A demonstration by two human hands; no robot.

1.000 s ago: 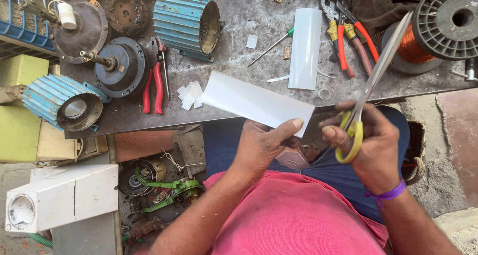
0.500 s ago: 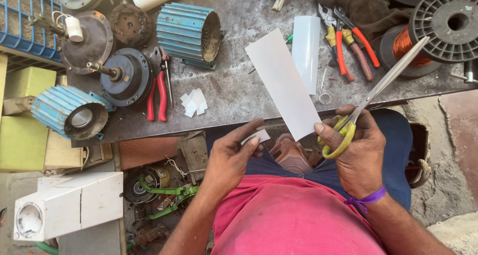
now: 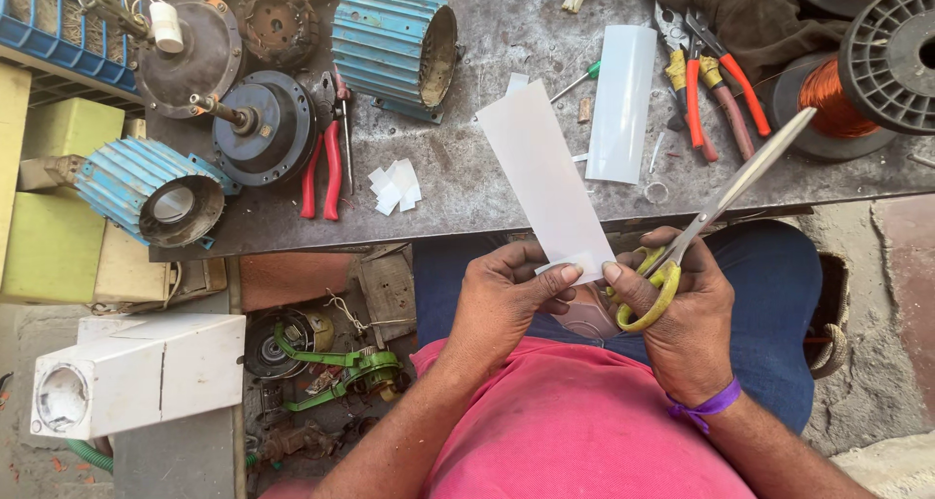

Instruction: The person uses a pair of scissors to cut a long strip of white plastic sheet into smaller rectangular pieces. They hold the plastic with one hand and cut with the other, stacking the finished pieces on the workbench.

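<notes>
Broadly, a grey metal bench (image 3: pixel 487 187) strewn with motor parts: ribbed blue motor housing (image 3: pixel 394 46) at the back, a second blue housing (image 3: pixel 156 192) at the left edge, dark round end plates between them. Copper wire spool (image 3: pixel 857 85) at the far right. Long white sheet strip (image 3: pixel 545 178) held up over the near bench edge, lower end pinched between thumb and fingers of the left hand (image 3: pixel 506 299). Right hand (image 3: pixel 682 314) closed on the yellow-handled scissors (image 3: pixel 701 226), fingers through the loops, blades pointing up and right, away from the strip. Whether the blades stand open or shut: cannot tell, seemingly together.

Best done, judging from the grip, with the strip kept taut and flat, pinch kept close to the cut line so the sheet does not flop. Blades brought square to the long edge, opened wide, strip fed deep into the throat rather than nibbled with the tips. Thumb of the left hand kept clear of the blade path.

Smaller things: another translucent white sheet piece (image 3: pixel 623 105) lying flat on the bench, red-handled pliers (image 3: pixel 321 173) beside the end plates, more pliers (image 3: pixel 706 80) near the spool, small white cut pieces (image 3: pixel 394 185) in a loose pile.
</notes>
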